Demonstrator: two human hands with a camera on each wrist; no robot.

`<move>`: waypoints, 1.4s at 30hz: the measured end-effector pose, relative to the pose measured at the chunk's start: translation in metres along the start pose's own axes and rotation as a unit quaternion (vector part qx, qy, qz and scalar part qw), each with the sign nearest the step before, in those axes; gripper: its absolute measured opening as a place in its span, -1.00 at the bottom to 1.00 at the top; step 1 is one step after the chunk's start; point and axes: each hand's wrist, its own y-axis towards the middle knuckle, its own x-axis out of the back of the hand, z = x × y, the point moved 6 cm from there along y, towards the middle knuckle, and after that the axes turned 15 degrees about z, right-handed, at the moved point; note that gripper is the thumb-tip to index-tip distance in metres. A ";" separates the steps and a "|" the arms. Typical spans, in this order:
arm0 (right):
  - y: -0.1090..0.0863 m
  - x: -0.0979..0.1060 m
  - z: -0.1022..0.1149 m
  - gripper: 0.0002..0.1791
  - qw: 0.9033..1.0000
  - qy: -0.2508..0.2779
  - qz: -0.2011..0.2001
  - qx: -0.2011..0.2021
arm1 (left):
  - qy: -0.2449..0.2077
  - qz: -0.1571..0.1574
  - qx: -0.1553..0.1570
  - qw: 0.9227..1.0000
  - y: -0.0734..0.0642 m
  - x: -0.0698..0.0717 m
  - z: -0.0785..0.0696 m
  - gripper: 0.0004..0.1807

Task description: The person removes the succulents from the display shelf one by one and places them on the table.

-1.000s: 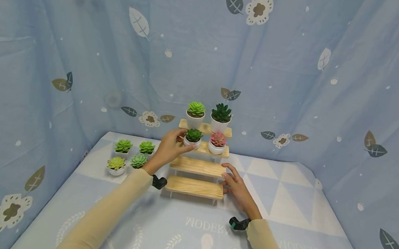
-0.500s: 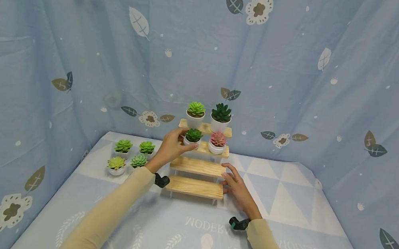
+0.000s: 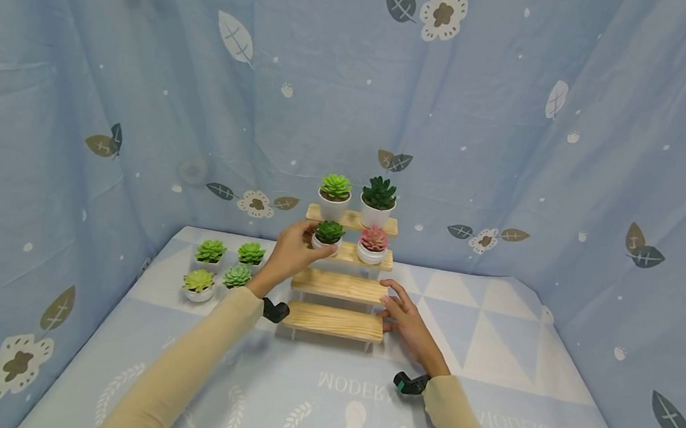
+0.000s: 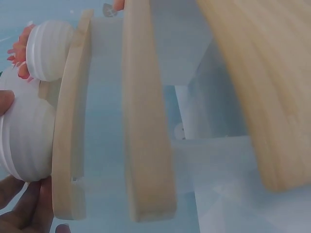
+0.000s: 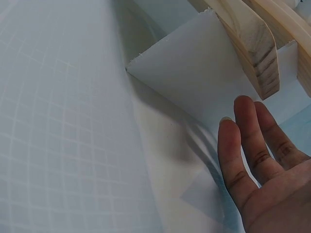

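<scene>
My left hand (image 3: 294,249) pinches the white pot of a dark green artificial succulent (image 3: 329,232) between thumb and fingers, at the left of the second shelf from the top of a wooden step stand (image 3: 339,284). Seen from the left wrist, the ribbed white pot (image 4: 29,133) stands against the shelf edge, with fingers under its side. A pink succulent (image 3: 373,239) sits to its right on the same shelf. Beside the stand's right side is my right hand (image 3: 407,323), its fingers loosely extended at the shelf ends; it grips nothing.
On the top shelf are a bright green succulent (image 3: 336,187) and a tall dark green one (image 3: 379,193). Several potted succulents (image 3: 211,251) stand on the cloth left of the stand, partly behind the left forearm. A patterned blue curtain (image 3: 489,118) hangs close behind.
</scene>
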 end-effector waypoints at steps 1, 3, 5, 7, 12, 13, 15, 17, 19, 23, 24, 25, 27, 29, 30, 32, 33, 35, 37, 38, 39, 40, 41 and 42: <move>0.000 0.000 0.000 -0.35 1.000 0.000 0.000 0.000 | -0.001 -0.002 0.001 1.000 0.000 0.000 0.000 -0.19; 0.000 0.001 0.001 -0.37 1.000 -0.002 -0.001 0.001 | -0.005 -0.005 0.003 1.000 -0.001 0.001 0.001 -0.18; -0.001 0.001 0.001 -0.39 1.000 -0.004 -0.002 0.000 | -0.005 -0.007 0.006 1.000 -0.003 0.002 0.003 -0.16; -0.001 0.002 0.001 -0.40 1.000 -0.008 -0.003 0.000 | -0.006 -0.010 0.008 1.000 -0.005 0.003 0.002 -0.14; 0.000 0.002 -0.001 -0.41 1.000 -0.007 0.000 0.001 | -0.007 -0.018 -0.002 1.000 -0.012 0.009 0.001 -0.14; 0.000 0.002 -0.002 -0.40 1.000 -0.008 0.002 0.001 | -0.007 -0.019 -0.003 1.000 -0.014 0.010 0.001 -0.14; 0.000 0.002 -0.002 -0.40 1.000 -0.009 0.002 0.000 | -0.008 -0.021 -0.002 1.000 -0.018 0.012 0.002 -0.13; 0.000 0.003 -0.003 -0.37 1.000 -0.010 0.000 -0.003 | -0.006 -0.022 0.001 1.000 -0.021 0.014 0.003 -0.11; 0.000 0.003 -0.002 -0.36 1.000 -0.007 -0.004 -0.005 | -0.004 -0.024 0.004 1.000 -0.025 0.016 0.004 -0.09; 0.001 0.003 -0.002 -0.37 1.000 -0.004 -0.003 -0.006 | 0.004 -0.032 -0.003 0.999 -0.036 0.021 0.005 -0.12; 0.001 0.003 -0.003 -0.37 1.000 -0.005 -0.002 -0.005 | 0.007 -0.034 -0.006 0.999 -0.038 0.023 0.006 -0.14; 0.001 0.003 -0.003 -0.37 1.000 -0.005 -0.002 -0.005 | 0.011 -0.036 -0.009 0.999 -0.041 0.024 0.007 -0.15; 0.001 0.002 -0.003 -0.39 1.000 -0.005 -0.002 -0.006 | 0.022 -0.040 -0.014 0.999 -0.046 0.027 0.009 -0.17; 0.000 0.002 -0.003 -0.40 1.000 -0.003 -0.005 -0.007 | 0.031 -0.040 -0.015 0.999 -0.051 0.029 0.012 -0.16; 0.000 0.002 -0.004 -0.41 1.000 -0.002 -0.006 -0.008 | 0.034 -0.039 -0.014 0.999 -0.053 0.031 0.013 -0.15; -0.001 0.003 -0.004 -0.41 1.000 0.002 -0.009 -0.010 | 0.036 -0.037 -0.008 0.999 -0.058 0.033 0.016 -0.14; -0.001 0.003 -0.005 -0.41 1.000 0.004 -0.009 -0.010 | 0.037 -0.036 -0.004 0.999 -0.061 0.035 0.018 -0.13; -0.001 0.002 -0.005 -0.40 1.000 0.005 -0.008 -0.009 | 0.040 -0.035 0.002 0.999 -0.067 0.038 0.021 -0.13; 0.000 0.001 -0.004 -0.39 1.000 0.005 -0.007 -0.007 | 0.043 -0.037 0.011 0.998 -0.074 0.041 0.024 -0.13; 0.000 0.001 -0.003 -0.39 1.000 0.004 -0.005 -0.006 | 0.045 -0.037 0.013 0.998 -0.077 0.042 0.026 -0.13; 0.001 0.001 -0.003 -0.40 1.000 0.002 -0.005 -0.006 | 0.045 -0.037 0.016 0.998 -0.081 0.043 0.027 -0.13; 0.001 0.001 -0.002 -0.40 1.000 0.000 -0.006 -0.006 | 0.045 -0.038 0.017 0.998 -0.084 0.044 0.029 -0.13; 0.000 0.001 -0.002 -0.41 1.000 0.000 -0.007 -0.006 | 0.047 -0.038 0.019 0.998 -0.087 0.045 0.031 -0.13; 0.000 0.001 -0.001 -0.40 1.000 0.000 -0.007 -0.006 | 0.048 -0.038 0.023 0.998 -0.090 0.046 0.033 -0.14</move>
